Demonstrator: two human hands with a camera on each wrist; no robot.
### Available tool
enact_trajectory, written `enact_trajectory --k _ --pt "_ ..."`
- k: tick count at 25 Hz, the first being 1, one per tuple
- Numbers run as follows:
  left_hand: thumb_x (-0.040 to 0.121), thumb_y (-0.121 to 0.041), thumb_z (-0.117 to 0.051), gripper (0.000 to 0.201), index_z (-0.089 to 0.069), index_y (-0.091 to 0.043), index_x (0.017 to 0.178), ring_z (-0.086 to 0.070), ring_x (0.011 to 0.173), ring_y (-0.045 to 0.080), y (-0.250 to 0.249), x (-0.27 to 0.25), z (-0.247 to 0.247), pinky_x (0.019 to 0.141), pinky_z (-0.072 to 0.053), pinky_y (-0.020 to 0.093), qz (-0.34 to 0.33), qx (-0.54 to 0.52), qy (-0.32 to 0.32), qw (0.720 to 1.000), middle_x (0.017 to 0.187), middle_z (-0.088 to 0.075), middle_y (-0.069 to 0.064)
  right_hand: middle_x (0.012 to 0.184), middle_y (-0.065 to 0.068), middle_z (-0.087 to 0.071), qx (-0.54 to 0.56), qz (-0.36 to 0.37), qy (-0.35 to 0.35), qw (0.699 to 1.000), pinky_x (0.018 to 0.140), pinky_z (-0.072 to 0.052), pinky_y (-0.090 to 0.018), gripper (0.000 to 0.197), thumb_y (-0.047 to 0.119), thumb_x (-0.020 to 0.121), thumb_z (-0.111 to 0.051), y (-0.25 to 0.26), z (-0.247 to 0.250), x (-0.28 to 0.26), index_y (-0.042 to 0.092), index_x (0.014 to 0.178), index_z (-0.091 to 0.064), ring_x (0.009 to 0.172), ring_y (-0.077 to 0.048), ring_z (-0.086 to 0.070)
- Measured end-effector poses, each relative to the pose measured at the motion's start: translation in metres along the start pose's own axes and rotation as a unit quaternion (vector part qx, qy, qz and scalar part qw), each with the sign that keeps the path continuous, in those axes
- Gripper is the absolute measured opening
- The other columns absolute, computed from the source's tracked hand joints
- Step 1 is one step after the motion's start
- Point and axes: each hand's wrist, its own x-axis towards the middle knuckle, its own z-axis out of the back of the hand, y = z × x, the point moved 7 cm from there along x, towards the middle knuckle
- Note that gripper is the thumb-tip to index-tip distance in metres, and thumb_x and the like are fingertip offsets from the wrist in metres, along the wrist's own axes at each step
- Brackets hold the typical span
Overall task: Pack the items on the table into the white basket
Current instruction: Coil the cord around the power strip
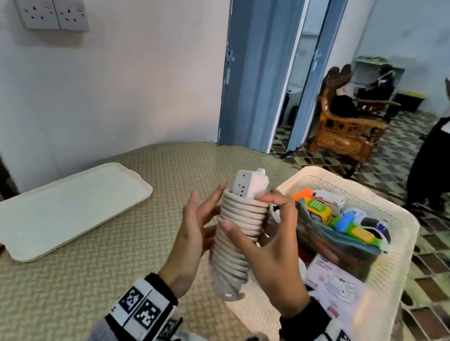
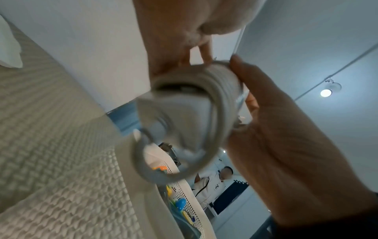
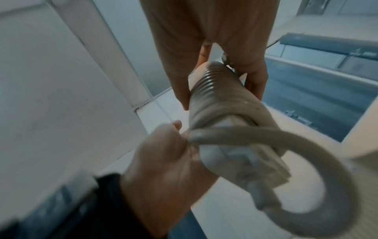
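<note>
Both hands are up in front of the chest around a white power strip with its thick beige cable wound round it in tight coils (image 1: 240,225), held upright above the woven tan tabletop (image 1: 77,288), just left of the white perforated plastic basket (image 1: 382,281). The socket end pokes out of the top of the coils. The left hand (image 1: 194,233) has its fingers curled against the left side of the bundle, and the right hand (image 1: 270,253) wraps it from the other side, thumb across the front coils and fingers hooked over near the top. So both are grasping the strip, neither has let go. From the right wrist view a loose loop of the cable (image 3: 296,161) hangs out at the lower end.

The basket already has a bunch of colourful plastic toys (image 1: 342,214), a dark fabric pouch (image 1: 332,244) and a pink and white printed packet (image 1: 338,283) in it. A flat cream plastic tray (image 1: 66,208) sits on the table well off to the left
</note>
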Motion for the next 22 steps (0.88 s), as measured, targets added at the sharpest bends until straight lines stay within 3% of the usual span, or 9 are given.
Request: enact_trajectory --k 3,6,9,11,13,15,16,20,22 --pt "0.098 -0.051 -0.03 0.043 -0.04 -0.042 0.14 -0.047 0.128 0.003 0.014 0.019 -0.029 0.107 -0.036 0.029 -0.048 0.175 0.024 0.983 0.141 -0.051 -0.01 0.129 0.001 -0.045 -0.035 0.009 0.0 0.999 0.092 -0.051 -0.05 0.055 0.033 0.064 -0.085 0.021 0.061 0.011 0.028 0.108 -0.051 0.118 -0.03 -0.055" --pt "0.095 -0.043 -0.046 0.053 -0.038 -0.024 0.144 -0.042 0.133 0.015 0.044 0.045 -0.039 0.108 -0.034 0.034 -0.075 0.402 -0.003 0.913 0.144 -0.047 -0.002 0.129 0.001 -0.044 -0.18 0.037 0.022 0.983 0.102 -0.044 -0.035 0.056 0.028 0.062 -0.088 0.035 0.115 0.032 0.03 0.106 -0.054 0.129 -0.018 -0.044" --pt "0.086 -0.05 -0.033 0.07 -0.027 -0.019 0.149 -0.02 0.144 0.025 0.088 0.063 -0.035 0.114 -0.018 0.039 -0.014 0.555 0.015 0.832 0.154 -0.031 0.003 0.123 -0.005 -0.043 -0.3 0.014 0.078 0.951 0.094 -0.031 -0.004 0.058 0.014 0.059 -0.089 0.024 0.145 0.06 0.027 0.103 -0.054 0.121 -0.004 -0.04" --pt "0.084 -0.055 -0.022 0.076 -0.018 -0.02 0.152 -0.006 0.148 0.022 0.105 0.067 -0.032 0.117 -0.007 0.037 0.017 0.601 0.014 0.799 0.159 -0.018 0.001 0.122 -0.005 -0.044 -0.348 -0.043 0.146 0.925 0.086 -0.03 0.001 0.057 0.015 0.058 -0.089 -0.004 0.153 0.073 0.03 0.101 -0.054 0.116 -0.012 -0.042" --pt "0.076 -0.06 -0.011 0.087 -0.019 -0.019 0.152 -0.005 0.148 0.021 0.108 0.067 -0.032 0.118 -0.006 0.035 0.002 0.609 -0.001 0.793 0.159 -0.018 0.0 0.12 -0.003 -0.041 -0.409 -0.111 0.247 0.872 0.092 -0.036 -0.009 0.057 0.015 0.06 -0.087 -0.041 0.15 0.078 0.028 0.105 -0.054 0.113 -0.016 -0.041" --pt "0.071 -0.062 -0.005 0.093 -0.021 -0.02 0.152 -0.007 0.148 0.021 0.11 0.068 -0.031 0.118 -0.008 0.036 -0.011 0.614 -0.01 0.789 0.159 -0.02 -0.001 0.119 -0.002 -0.039 -0.487 -0.165 0.343 0.786 0.092 -0.041 -0.027 0.058 0.017 0.062 -0.086 -0.08 0.142 0.075 0.025 0.11 -0.053 0.108 -0.018 -0.041" --pt "0.07 -0.062 -0.004 0.093 -0.022 -0.021 0.152 -0.008 0.148 0.021 0.111 0.069 -0.029 0.119 -0.009 0.037 -0.014 0.614 -0.014 0.789 0.158 -0.021 -0.002 0.116 -0.002 -0.039 -0.513 -0.184 0.377 0.749 0.088 -0.042 -0.029 0.059 0.017 0.063 -0.085 -0.096 0.138 0.073 0.024 0.112 -0.052 0.105 -0.019 -0.041" --pt "0.071 -0.06 -0.009 0.089 -0.029 -0.021 0.15 -0.018 0.146 0.023 0.11 0.068 -0.026 0.118 -0.015 0.04 -0.026 0.593 -0.033 0.804 0.155 -0.029 -0.002 0.1 -0.001 -0.044 -0.516 -0.208 0.462 0.691 0.07 -0.039 -0.02 0.038 0.012 0.078 -0.074 -0.133 0.136 0.063 0.014 0.111 -0.055 0.099 -0.024 -0.044" --pt "0.071 -0.06 -0.011 0.089 -0.031 -0.022 0.149 -0.021 0.145 0.023 0.108 0.067 -0.028 0.117 -0.016 0.039 -0.03 0.587 -0.041 0.808 0.154 -0.031 -0.003 0.114 -0.003 -0.048 -0.546 -0.191 0.505 0.64 0.083 -0.038 -0.023 0.048 0.02 0.071 -0.081 -0.14 0.141 0.064 0.023 0.115 -0.06 0.11 -0.023 -0.046"
